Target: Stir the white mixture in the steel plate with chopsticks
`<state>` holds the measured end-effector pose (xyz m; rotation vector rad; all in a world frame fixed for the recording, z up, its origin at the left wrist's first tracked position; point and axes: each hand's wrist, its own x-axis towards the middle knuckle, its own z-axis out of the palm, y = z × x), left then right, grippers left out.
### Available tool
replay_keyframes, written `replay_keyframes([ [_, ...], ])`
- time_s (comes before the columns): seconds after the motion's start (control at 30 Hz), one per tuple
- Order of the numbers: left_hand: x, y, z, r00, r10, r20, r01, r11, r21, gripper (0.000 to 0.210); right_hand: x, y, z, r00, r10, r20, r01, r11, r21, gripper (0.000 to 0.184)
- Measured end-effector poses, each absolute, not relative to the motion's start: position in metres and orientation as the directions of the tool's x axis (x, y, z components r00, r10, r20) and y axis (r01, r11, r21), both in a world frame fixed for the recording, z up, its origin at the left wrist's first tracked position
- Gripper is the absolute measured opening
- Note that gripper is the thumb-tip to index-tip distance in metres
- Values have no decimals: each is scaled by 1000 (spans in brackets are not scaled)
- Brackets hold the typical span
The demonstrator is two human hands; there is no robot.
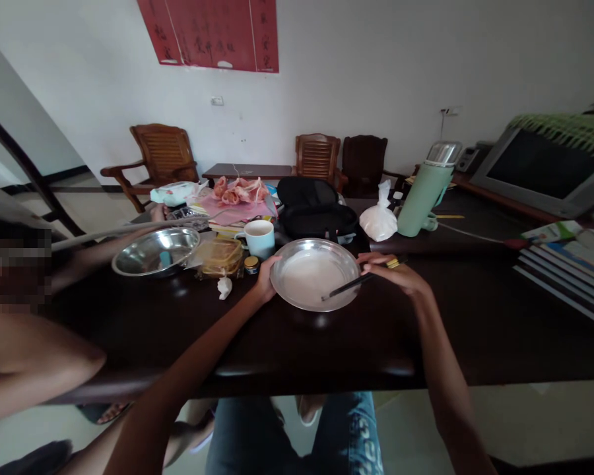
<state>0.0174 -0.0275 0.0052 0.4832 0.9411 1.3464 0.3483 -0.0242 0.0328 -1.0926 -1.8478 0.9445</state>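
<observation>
A shallow metal basin (297, 305) stands on the dark table in front of me. Whitish stuff (304, 272) covers its bottom; whether it is powder or liquid I cannot tell. My left hand (266, 280) grips the basin's left rim, thumb over the edge. At the right rim, my right hand (396, 276) is closed around a pair of dark chopsticks (349, 286) with gold-coloured ends. Their tips slant down into the basin. A small jar (251, 265) and a light mug (260, 239) are just beyond my left hand.
Left of me sits another person (34, 343), beside a second metal basin (123, 270). Between the basins are a plastic food box (220, 256) and crumpled tissue (224, 288). Behind stand a black case (311, 214), a tied bag of white stuff (379, 221) and a green thermos (426, 194). Books (574, 270) lie right.
</observation>
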Motion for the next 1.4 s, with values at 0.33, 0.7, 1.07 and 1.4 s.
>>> replay_keyframes([
  [0.33,19,-29,8,-61,944,-325,-614,222,757,24,355,-11,25,-151,921,360,383,390,-837,41],
  [0.7,18,-28,7,-59,948,-312,-609,213,764,12,338,-13,22,-118,906,407,382,420,-823,43],
  [1.07,20,-31,10,-62,948,-314,-604,215,767,17,332,-13,18,-122,898,423,373,437,-818,39],
  [1.4,20,-30,7,-19,956,-293,-630,216,746,16,324,-15,13,-174,871,459,389,489,-781,41],
])
